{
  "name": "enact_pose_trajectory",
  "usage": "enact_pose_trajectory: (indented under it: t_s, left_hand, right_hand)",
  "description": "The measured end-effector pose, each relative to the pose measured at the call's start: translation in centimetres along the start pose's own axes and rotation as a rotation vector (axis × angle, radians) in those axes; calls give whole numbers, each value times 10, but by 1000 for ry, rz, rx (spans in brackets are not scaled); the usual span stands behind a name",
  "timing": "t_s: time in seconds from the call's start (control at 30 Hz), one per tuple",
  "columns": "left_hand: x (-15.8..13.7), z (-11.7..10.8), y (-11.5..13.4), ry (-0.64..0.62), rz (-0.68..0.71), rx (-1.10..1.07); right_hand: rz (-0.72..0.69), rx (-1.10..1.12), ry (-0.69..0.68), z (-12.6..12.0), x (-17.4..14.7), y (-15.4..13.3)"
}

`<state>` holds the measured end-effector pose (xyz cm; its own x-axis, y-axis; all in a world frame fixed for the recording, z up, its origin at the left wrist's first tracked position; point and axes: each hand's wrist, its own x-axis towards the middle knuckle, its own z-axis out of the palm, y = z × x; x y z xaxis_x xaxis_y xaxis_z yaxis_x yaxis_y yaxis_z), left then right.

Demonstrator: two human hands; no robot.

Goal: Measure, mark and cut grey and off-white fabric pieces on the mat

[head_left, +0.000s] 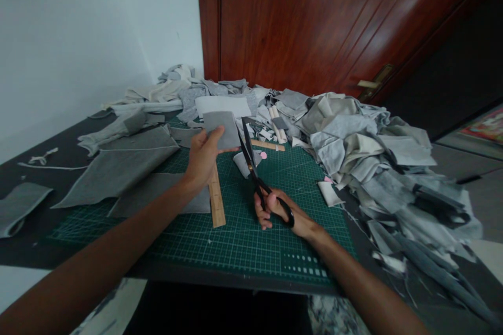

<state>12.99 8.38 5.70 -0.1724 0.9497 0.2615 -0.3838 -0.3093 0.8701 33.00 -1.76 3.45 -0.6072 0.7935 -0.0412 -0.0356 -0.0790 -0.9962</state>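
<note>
My left hand (205, 153) pinches a small grey fabric piece (223, 128) by its lower part and holds it up above the mat. In my right hand (275, 205) is a pair of black scissors (251, 159), its handles gripped and its blades pointing up and slightly parted. The blade tips are just right of the fabric piece, apart from it. Behind the scissors, on the green cutting mat (251, 243), lies a small grey fabric scrap (240, 163) beside a pink round bit (263, 155). A wooden ruler (217, 201) lies below my left hand.
Large grey fabric pieces (133, 154) lie on the left. Heaped cloth scraps (346, 141) line the back and right, with a dark tool (440, 204) on them. Another wooden ruler (269, 145) lies farther back. A white wall (98, 26) and wooden door (298, 21) stand behind the table.
</note>
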Motion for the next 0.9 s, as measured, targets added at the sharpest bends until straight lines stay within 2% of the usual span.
enact_pose_trajectory:
  t_s: [0.23, 0.57, 0.9]
  left_hand:
    - [-5, 5, 0, -4, -79, -130]
    - [-26, 13, -15, -89, -172, -25]
    - [-38, 14, -24, -190, -223, -50]
  right_hand:
    - [-17, 8, -50, 2, 0, 4]
    - [-47, -11, 5, 1, 1, 1]
    - [-104, -7, 39, -2, 3, 7]
